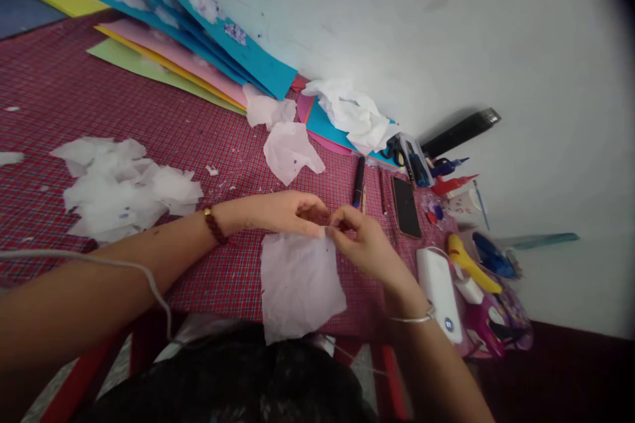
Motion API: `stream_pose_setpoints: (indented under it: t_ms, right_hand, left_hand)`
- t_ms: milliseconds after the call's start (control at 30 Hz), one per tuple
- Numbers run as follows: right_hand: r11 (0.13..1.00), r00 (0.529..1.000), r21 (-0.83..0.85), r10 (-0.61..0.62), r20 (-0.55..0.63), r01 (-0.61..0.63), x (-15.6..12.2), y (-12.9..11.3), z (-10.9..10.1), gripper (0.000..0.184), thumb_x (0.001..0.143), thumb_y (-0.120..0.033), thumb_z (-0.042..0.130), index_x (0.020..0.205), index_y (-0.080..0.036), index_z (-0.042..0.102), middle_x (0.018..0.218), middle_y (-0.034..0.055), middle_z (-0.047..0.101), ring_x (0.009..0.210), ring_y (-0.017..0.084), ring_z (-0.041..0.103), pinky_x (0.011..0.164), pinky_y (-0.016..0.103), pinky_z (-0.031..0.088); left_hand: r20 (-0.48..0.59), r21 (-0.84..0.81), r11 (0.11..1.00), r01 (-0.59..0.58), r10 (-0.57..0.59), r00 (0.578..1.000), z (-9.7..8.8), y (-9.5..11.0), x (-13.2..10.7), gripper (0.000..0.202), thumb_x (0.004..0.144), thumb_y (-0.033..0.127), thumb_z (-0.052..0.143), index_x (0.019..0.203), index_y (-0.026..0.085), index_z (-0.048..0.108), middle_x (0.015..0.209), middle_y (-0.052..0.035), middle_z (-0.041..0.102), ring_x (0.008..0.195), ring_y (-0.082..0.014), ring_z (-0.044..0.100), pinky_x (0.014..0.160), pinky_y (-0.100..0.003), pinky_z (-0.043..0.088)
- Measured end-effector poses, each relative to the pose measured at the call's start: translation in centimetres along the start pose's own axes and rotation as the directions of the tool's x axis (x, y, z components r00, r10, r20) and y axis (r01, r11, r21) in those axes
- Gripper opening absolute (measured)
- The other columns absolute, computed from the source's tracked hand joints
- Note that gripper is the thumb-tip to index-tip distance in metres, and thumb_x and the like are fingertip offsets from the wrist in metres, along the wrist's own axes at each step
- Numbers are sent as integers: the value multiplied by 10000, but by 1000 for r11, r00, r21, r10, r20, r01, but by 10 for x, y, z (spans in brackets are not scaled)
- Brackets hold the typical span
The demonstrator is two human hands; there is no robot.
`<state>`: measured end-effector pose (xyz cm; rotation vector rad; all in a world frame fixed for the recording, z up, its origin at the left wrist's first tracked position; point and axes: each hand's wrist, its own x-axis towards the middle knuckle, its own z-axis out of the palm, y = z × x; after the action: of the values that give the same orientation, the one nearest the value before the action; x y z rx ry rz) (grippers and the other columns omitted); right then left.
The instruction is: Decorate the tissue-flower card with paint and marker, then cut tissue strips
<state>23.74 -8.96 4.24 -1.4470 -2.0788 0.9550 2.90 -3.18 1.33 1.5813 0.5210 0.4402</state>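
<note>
A thin white tissue sheet (299, 281) hangs over the near edge of the red checked table (59, 99). My left hand (285, 211) and my right hand (364, 241) meet at the sheet's top edge. Both pinch that edge with closed fingers, thumbs and fingertips almost touching each other. A brown bead bracelet sits on my left wrist and a thin silver bangle on my right. A black marker (358, 182) lies just beyond my hands.
A pile of white tissue pieces (122, 188) lies at left. Coloured paper sheets (198, 46) lean at the wall, with crumpled tissue (354, 112) beside them. A phone (406, 206), scissors (394, 147), a white power bank (439, 291) and a cluttered pouch (489, 304) lie at right.
</note>
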Motion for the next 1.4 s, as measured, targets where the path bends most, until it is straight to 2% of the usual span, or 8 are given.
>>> stream_pose_setpoints:
  t_ms: [167, 267, 400, 667, 900, 1100, 1267, 1400]
  right_hand:
    - [944, 997, 327, 65, -46, -47, 17, -8, -6, 151, 869, -367, 650, 951, -254, 594, 775, -25, 590, 661, 133, 525, 562, 258, 380]
    - [872, 995, 482, 100, -4, -86, 21, 7, -5, 372, 848, -546, 660, 1087, -264, 620, 913, 9, 652, 752, 158, 580, 621, 271, 447]
    - [743, 984, 648, 170, 59, -167, 20, 34, 1, 549, 749, -717, 670, 1001, -230, 674, 866, 34, 688, 750, 185, 622, 664, 305, 513]
    - [606, 956, 784, 288, -54, -138, 21, 38, 16, 611, 614, -656, 818, 1053, -261, 660, 1039, 77, 762, 924, 272, 706, 753, 390, 580]
    - [697, 921, 694, 367, -132, -178, 20, 53, 8, 465, 688, -417, 833, 1057, -233, 618, 945, 24, 729, 803, 197, 668, 729, 333, 559]
    - [698, 886, 676, 440, -146, -236, 20, 55, -6, 634, 828, -431, 675, 1395, -285, 431, 1157, 75, 654, 772, 162, 641, 567, 268, 533]
    - [779, 952, 619, 255, -170, -98, 5, 48, -13, 733, 893, -431, 641, 1529, -370, 280, 1550, 122, 427, 746, 113, 641, 526, 239, 554]
    - [795, 998, 604, 60, 28, -65, -22, 46, -8, 406, 978, -421, 559, 1369, -314, 554, 1229, 75, 707, 807, 139, 687, 669, 272, 606]
  left_hand:
    - [-95, 48, 994, 94, -89, 991, -1, 0, -4, 175, 734, 292, 669, 650, 186, 558, 591, 45, 535, 508, -91, 478, 454, -208, 308]
    - [-240, -185, 981, 60, -105, 965, -6, 5, -5, 124, 743, 291, 665, 772, 184, 609, 668, 20, 625, 536, -114, 554, 477, -223, 387]
    - [-406, -384, 923, -16, -153, 901, -19, 6, -6, 182, 773, 306, 660, 893, 170, 644, 780, -27, 705, 622, -143, 631, 561, -258, 477]
    - [-553, -389, 921, -18, -217, 804, -13, -3, -2, 199, 777, 335, 667, 881, 167, 639, 787, -37, 710, 636, -152, 638, 569, -264, 493]
    - [-421, -369, 922, 121, -282, 862, -3, 3, -3, 517, 716, 203, 611, 1232, 178, 600, 882, -56, 732, 707, -191, 684, 597, -292, 542]
    - [-489, -120, 977, 177, -213, 846, -5, -9, -3, 922, 726, 245, 600, 1578, 185, 253, 742, -5, 681, 488, -122, 515, 454, -222, 369]
    - [-552, -37, 984, 172, -164, 818, -1, -10, -5, 895, 761, 214, 589, 1586, 182, 244, 598, 64, 534, 416, -75, 365, 409, -195, 238]
    - [-481, -179, 963, 204, -266, 836, 14, 2, -27, 854, 830, 234, 538, 1598, 168, 168, 641, 60, 534, 447, -76, 409, 429, -178, 292]
